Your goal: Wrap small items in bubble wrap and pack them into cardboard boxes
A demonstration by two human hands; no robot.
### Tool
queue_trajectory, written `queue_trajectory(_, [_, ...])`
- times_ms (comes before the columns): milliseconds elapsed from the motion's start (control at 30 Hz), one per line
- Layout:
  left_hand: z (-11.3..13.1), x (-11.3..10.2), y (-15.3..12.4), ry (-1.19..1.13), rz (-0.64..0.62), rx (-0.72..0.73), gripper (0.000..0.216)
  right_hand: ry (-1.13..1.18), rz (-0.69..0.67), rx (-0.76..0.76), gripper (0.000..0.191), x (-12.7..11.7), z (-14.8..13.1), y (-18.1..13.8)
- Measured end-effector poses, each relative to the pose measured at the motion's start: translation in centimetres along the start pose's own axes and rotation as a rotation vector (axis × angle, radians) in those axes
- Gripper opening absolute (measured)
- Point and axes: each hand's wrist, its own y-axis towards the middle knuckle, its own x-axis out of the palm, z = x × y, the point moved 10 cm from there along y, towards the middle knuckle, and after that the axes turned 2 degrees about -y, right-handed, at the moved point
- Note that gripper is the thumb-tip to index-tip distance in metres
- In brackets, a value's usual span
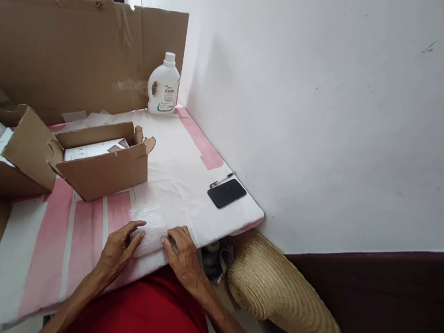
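Currently, the bubble wrap [148,238] lies at the near edge of the bench [177,183], between the two grips, clear and pale against the pink-and-white cloth [56,240]. At its left side the left grip [117,246] stands fairly wide, thumb and forefinger curved with a gap between their tips, the thumb tip at the wrap. At its right side the right grip [183,251] is narrower, fingers bent down and thumb tip at the wrap's edge; whether it pinches the layers, I cannot tell. Beyond the right grip and to its right, a dark phone [226,193] lies flat, with a pen [221,180] just beside its far edge. Lower than that grip, and off to its right, a straw hat [281,291] sits below the bench's edge. Beyond the left grip stands an open cardboard box [118,175] with a white carton [91,150] inside, and farther left is another open box [32,155]. Farthest from both grips, a white bottle [164,89] stands upright before a big cardboard panel [80,50].
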Motion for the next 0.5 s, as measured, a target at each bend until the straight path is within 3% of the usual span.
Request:
queue_trajectory(67, [-0.1, 0.1, 0.1, 0.061, 0.045, 0.057, 0.036, -0.013, 0.045, 0.039, 0.007, 0.0, 0.2, -0.3])
queue_trajectory(233, [0.3, -0.3, -0.9, 0.198, 0.169, 0.170, 0.032, -0.017, 0.103, 0.057, 0.032, 0.1, 0.7, -0.7])
queue_trajectory(333, [2.5, -1.3, -2.5, 0.351, 0.307, 0.315, 0.030, -0.065, 0.079, 0.018, 0.028, 0.6, 0.3, -0.5])
queue_trajectory(433, [4.2, 0.1, -3.9, 0.480, 0.204, 0.504, 0.037, -0.084, 0.045, -0.003, 0.025, 0.7, 0.0, -0.2])
queue_trajectory(500, [4.0, 0.9, -4.3, 0.499, 0.117, 0.540, 0.042, -0.072, 0.003, -0.025, 0.029, 0.6, -0.1, -0.2])
